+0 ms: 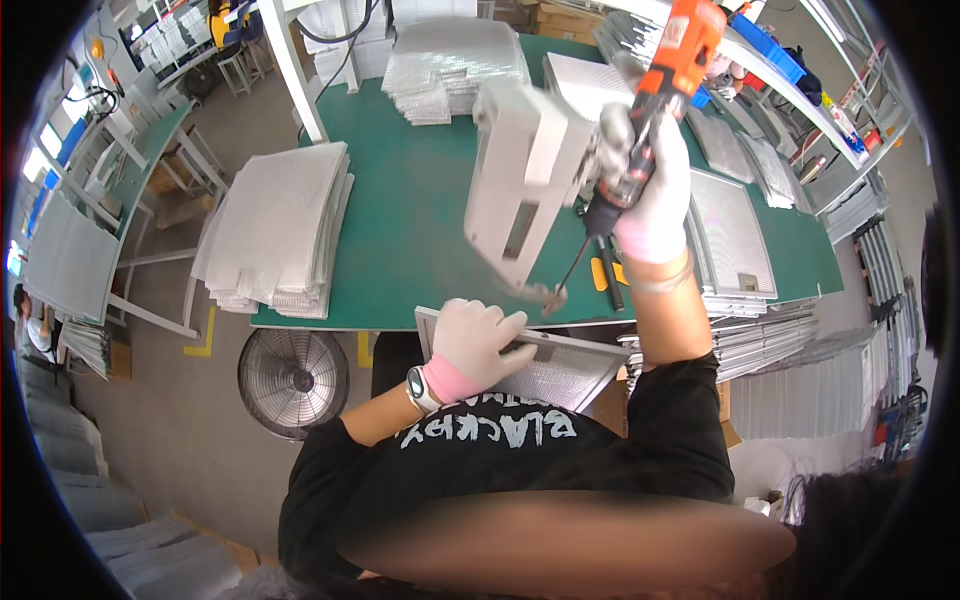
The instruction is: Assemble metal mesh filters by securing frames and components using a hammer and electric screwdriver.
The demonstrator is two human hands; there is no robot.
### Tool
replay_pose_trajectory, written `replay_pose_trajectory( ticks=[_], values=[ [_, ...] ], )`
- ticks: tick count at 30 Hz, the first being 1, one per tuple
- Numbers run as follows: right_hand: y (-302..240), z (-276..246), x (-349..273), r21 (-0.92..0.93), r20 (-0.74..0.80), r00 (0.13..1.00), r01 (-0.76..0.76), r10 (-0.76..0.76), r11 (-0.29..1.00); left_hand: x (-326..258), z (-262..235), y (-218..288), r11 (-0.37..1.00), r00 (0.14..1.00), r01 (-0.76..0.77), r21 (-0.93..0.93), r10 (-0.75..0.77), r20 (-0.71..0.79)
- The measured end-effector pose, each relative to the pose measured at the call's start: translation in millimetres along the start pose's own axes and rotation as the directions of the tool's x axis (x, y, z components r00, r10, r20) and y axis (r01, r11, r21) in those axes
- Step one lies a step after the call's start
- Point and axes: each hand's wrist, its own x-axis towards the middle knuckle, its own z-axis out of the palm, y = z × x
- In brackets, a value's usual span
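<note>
Surface (420,230): dark green. Power screwdriver (655,90), at 1 o'clock: orange body, black lower section. Both gloves: white; left hand (475,340) glove has a pink cuff, right hand (655,200) glove a pink edge. Filter panel (565,365) under the left hand: silver, fine mesh pattern. Panel stack (280,225), at 9 o'clock: pale grey-white. Shirt (520,460): black with white lettering.
</note>
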Motion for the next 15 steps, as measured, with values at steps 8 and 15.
replay_pose_trajectory(
  ticks=[8,15],
  values=[
    [-47,-40,79,-0.37,0.02,0.992,0.123,-0.125,0.921,77,18,-108,0.975,0.989,0.147,0.166,-0.148,-0.006],
    [-62,-46,94,-0.724,0.273,0.769,0.56,-0.579,0.402,68,78,-192,0.94,0.971,0.218,0.264,-0.236,0.038]
  ],
)
